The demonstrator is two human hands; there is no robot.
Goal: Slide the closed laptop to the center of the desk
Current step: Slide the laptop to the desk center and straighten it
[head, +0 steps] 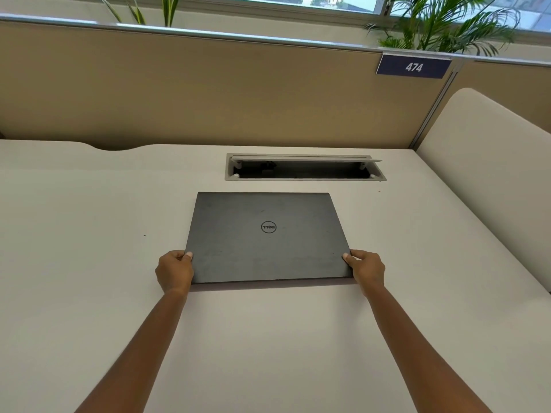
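A closed dark grey laptop [267, 236] with a round logo on its lid lies flat on the white desk [89, 263], straight ahead of me. My left hand [174, 271] grips its near left corner, thumb on the lid and fingers around the edge. At the near right corner my right hand [365, 269] holds it the same way. Both arms reach forward from the bottom of the view.
Just beyond the laptop an open cable hatch [304, 169] is sunk into the desk. A tan partition [208, 93] with a blue sign reading 474 [413, 66] closes off the back. A white side panel [483, 174] borders the right. Plants [441, 22] stand behind the partition.
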